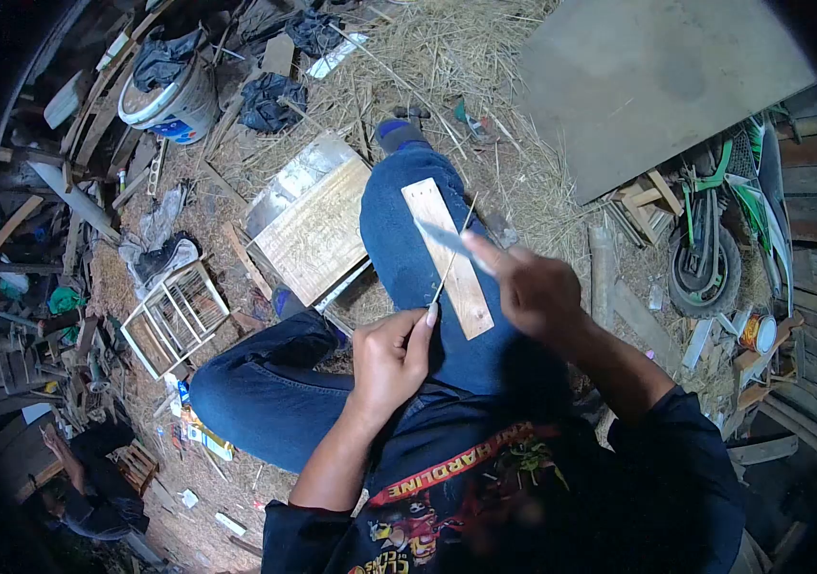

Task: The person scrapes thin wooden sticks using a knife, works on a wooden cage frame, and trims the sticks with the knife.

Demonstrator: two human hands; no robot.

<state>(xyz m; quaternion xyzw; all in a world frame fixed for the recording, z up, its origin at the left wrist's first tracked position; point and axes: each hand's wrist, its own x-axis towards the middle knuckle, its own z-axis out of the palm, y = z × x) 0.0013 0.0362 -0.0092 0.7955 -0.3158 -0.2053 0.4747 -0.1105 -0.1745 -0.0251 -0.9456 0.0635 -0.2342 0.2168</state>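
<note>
Keep the thin, straight tan wooden stick (pixel 446 274) steady: pinched at its near end between thumb and fingers of the bare left hand (pixel 391 356), slanting up and away from that grip. Beyond the pinch, across the stick, a blurred silver knife blade (pixel 440 235), handle closed in the bare right hand (pixel 539 292); contact impossible to tell. Best to stroke shallow, away from the pinch, over the pale flat wooden board (pixel 467 302) beneath, shielding the blue denim-clad leg (pixel 395 230).

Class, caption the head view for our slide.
The left hand holds a thin stick while the right hand holds a blurred knife over a wooden board on a denim-clad leg.
</note>
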